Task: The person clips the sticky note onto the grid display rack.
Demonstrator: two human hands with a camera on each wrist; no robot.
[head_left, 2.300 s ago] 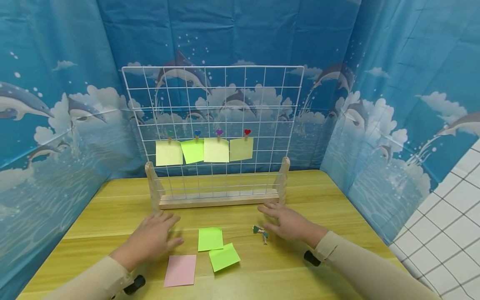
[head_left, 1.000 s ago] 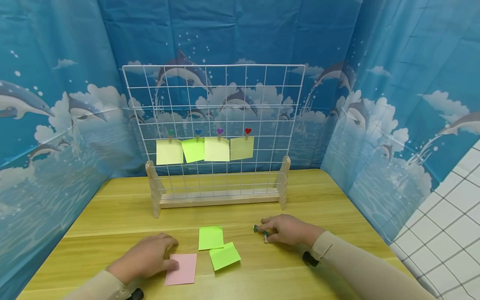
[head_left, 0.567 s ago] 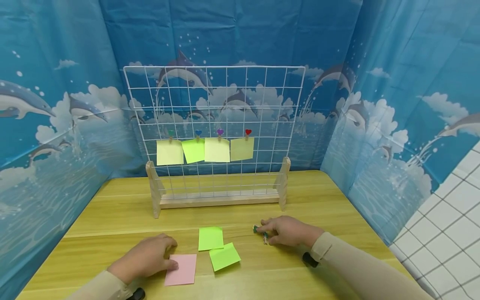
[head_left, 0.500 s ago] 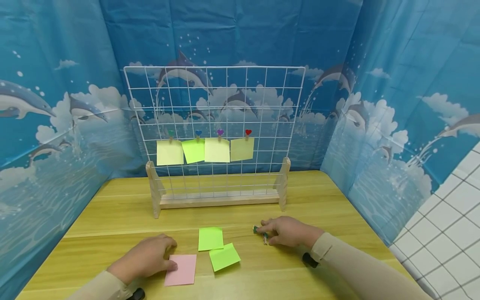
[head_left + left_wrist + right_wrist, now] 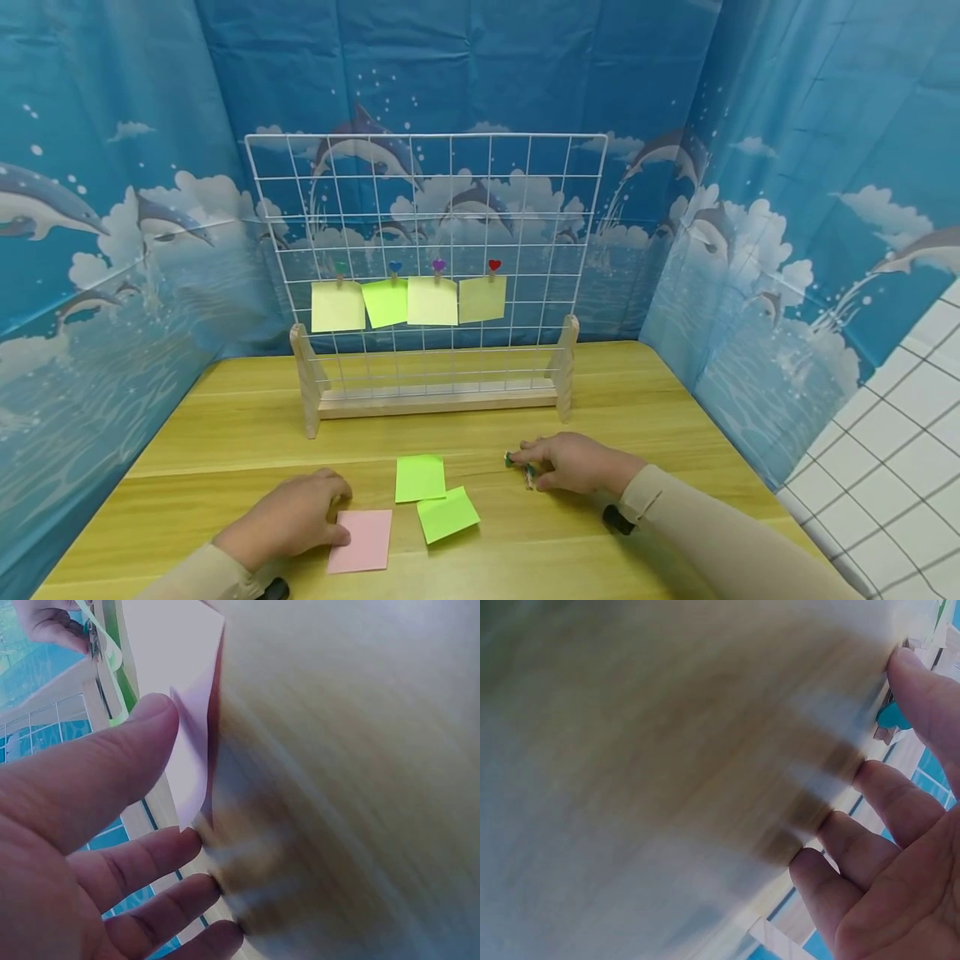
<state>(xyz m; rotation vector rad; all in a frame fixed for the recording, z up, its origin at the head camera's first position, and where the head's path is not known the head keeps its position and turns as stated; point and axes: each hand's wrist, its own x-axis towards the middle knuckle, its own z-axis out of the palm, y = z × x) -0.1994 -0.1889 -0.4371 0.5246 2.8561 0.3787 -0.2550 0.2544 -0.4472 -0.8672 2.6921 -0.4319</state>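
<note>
In the head view my left hand (image 5: 288,518) lies at the left edge of a pink sticky note (image 5: 362,543). The left wrist view has the thumb on the face of the pink note (image 5: 180,645), whose near edge lifts off the table; the other fingertips touch the wood. My right hand (image 5: 577,463) reaches over small green-topped clips (image 5: 529,477), partly hidden by its fingers. From the right wrist, a teal heart-topped clip (image 5: 893,717) shows between thumb and fingers, not gripped. Two bright green sticky notes (image 5: 420,479) lie overlapping between the hands.
A white wire grid (image 5: 480,192) in a wooden stand (image 5: 442,404) rises at the back of the wooden table (image 5: 637,400). Several yellow-green notes (image 5: 432,302) hang there from heart-topped clips. Dolphin-print curtains (image 5: 525,67) enclose the back and sides.
Both hands have come down and nearer: the left from above the table to the pink note, the right onto the clips. In the last half second they have barely moved.
</note>
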